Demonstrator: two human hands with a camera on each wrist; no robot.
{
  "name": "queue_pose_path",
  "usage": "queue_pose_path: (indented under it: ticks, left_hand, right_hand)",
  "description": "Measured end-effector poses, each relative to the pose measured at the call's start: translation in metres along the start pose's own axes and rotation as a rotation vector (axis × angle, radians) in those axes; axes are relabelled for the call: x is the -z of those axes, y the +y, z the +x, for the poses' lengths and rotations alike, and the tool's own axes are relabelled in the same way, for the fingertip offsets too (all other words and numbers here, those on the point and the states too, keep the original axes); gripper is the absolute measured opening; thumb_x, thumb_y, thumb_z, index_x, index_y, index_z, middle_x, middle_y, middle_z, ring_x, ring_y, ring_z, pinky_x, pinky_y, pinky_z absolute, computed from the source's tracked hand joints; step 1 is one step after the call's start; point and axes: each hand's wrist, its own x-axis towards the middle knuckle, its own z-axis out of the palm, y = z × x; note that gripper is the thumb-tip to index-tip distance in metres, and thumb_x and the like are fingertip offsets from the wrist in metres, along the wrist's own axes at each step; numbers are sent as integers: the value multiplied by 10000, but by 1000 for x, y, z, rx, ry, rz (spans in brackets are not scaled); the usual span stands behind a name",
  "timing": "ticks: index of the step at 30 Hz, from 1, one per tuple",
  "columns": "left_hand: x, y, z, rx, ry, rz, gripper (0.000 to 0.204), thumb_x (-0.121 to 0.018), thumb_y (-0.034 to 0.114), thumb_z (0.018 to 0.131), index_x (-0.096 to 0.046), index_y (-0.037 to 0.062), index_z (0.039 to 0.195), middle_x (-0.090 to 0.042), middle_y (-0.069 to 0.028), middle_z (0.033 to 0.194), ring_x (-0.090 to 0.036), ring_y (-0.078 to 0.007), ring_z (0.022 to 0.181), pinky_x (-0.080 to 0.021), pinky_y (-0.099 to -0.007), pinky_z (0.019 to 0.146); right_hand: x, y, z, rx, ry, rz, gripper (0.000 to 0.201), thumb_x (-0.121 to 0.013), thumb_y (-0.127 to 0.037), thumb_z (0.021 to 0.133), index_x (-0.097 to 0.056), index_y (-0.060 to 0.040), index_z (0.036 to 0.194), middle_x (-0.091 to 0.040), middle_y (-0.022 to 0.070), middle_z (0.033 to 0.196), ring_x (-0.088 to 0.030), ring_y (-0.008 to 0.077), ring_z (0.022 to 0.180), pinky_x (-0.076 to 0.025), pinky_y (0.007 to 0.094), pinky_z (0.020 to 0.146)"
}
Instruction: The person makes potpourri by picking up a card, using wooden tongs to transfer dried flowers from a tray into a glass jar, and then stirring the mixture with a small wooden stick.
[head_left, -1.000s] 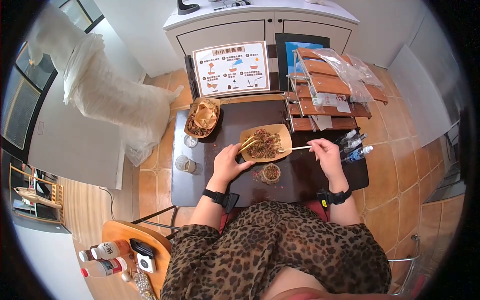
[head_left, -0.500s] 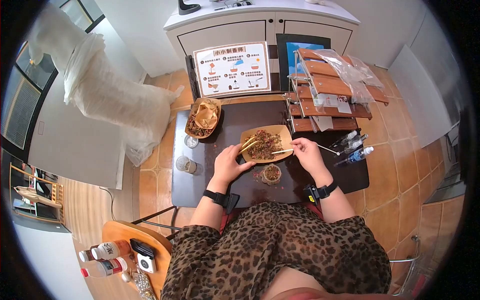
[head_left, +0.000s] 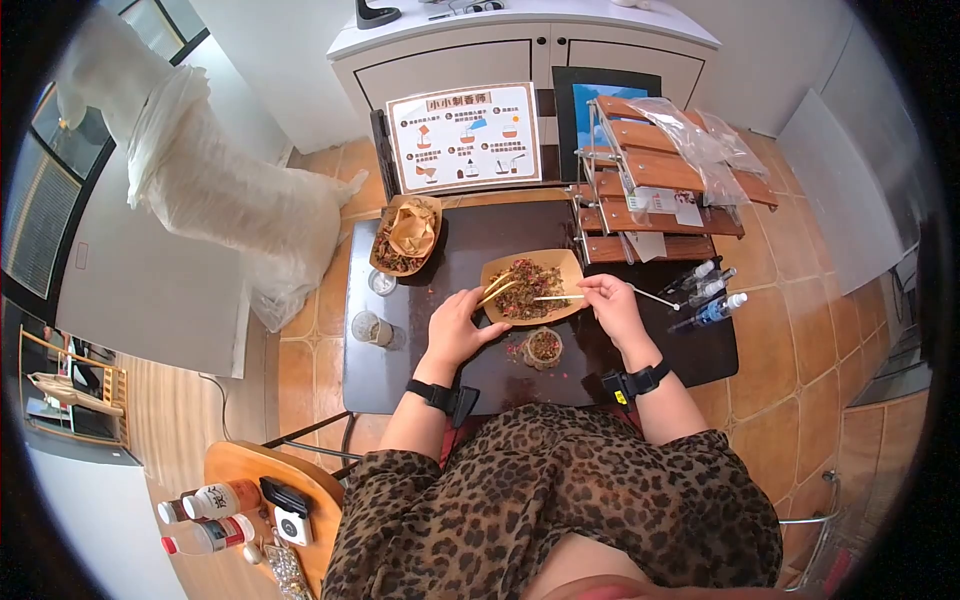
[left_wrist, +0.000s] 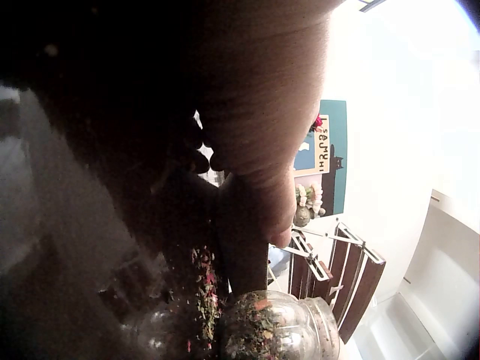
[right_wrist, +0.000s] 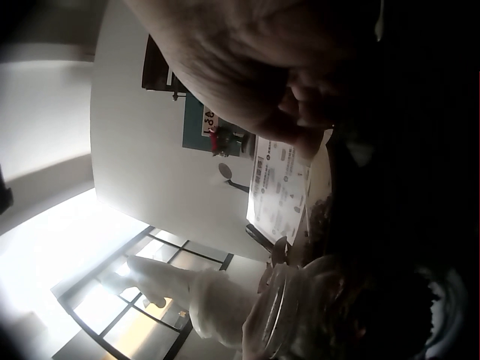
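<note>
In the head view, a paper tray (head_left: pixel 570 268) holds dried herbs (head_left: pixel 530 285), and gold tweezers (head_left: pixel 497 290) lie over its left side. My left hand (head_left: pixel 455 330) rests against the tray's left end, fingers relaxed, thumb stretched towards the near corner. Thumb and fingers of my right hand (head_left: pixel 615 312) pinch a thin pale stick (head_left: pixel 565 297), whose left end is in the herbs. A thin rod with a rounded tip shows right of that hand. Just below the tray stands a glass jar (head_left: pixel 542 347) of herbs, its side visible in the left wrist view (left_wrist: pixel 277 326).
A second tray (head_left: pixel 405 262) with herbs and crumpled paper sits back left, near two glass containers (head_left: pixel 371 329). Small bottles (head_left: pixel 715 310) are at the right, beside a wooden folding rack (head_left: pixel 650 170). Behind the table stands a printed sheet (head_left: pixel 463 135); scraps lie beside the jar.
My right hand has moved left to the tray's right end. The stick's rounded tip, earlier over the herbs, now shows on the right, while a straight end is in the herbs. My left hand has stayed.
</note>
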Motion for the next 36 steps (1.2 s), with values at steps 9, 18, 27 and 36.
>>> queue_pose_path:
  ticks: [9,18,27,36]
  left_hand:
    - [0,0,0,-4,11,-10,636,-847,463,704,-655,68,1164,-650,-70,899,-655,-277,882,-536,-387,751]
    - [0,1,0,-15,21,2,638,-852,458,699,-657,64,1162,-653,-74,896,-655,-279,874,-534,-386,748]
    - [-1,-1,0,-17,26,-3,645,-857,451,693,-656,59,1163,-655,-82,901,-657,-287,884,-534,-393,752]
    - [0,0,0,-21,33,-8,637,-857,445,694,-657,60,1160,-656,-84,902,-657,-291,886,-536,-395,751]
  right_hand:
    - [15,-8,-4,38,10,57,142,-606,-50,973,-683,-12,1086,-678,14,786,-522,27,602,-361,184,524]
    - [35,-25,-36,84,-73,60,143,-616,-67,974,-683,-14,1089,-678,7,792,-547,28,644,-388,178,564]
    - [40,-12,-55,81,-191,6,88,-671,-83,962,-720,-21,1001,-710,2,841,-598,30,715,-441,188,618]
    - [39,-28,-62,118,-279,64,92,-677,-43,950,-737,-13,1013,-702,2,876,-580,28,721,-443,188,633]
